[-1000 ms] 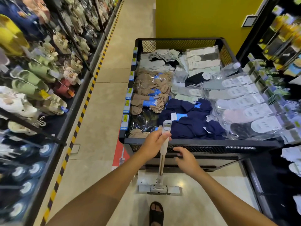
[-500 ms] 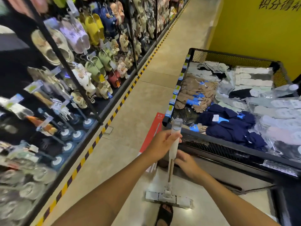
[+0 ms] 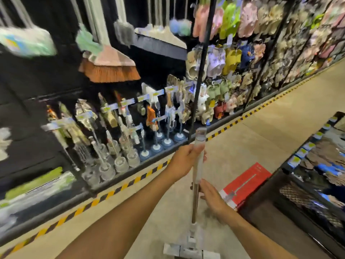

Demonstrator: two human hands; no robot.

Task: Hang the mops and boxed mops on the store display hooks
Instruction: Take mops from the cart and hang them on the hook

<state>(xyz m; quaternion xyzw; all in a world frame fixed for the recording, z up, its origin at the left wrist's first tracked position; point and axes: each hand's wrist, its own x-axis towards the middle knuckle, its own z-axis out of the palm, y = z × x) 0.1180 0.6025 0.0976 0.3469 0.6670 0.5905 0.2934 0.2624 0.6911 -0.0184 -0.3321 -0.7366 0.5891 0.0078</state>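
The view swings from the bin [image 3: 276,212] to the rack [image 3: 201,71]. The left hand [image 3: 183,161] grips the upright mop [image 3: 194,208] by its handle; the right hand [image 3: 211,196] lies flat against its shaft. Its head touches the floor [image 3: 242,139].

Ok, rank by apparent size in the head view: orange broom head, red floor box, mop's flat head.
1. orange broom head and red box, about alike.
2. mop's flat head, partly cut off by the frame.
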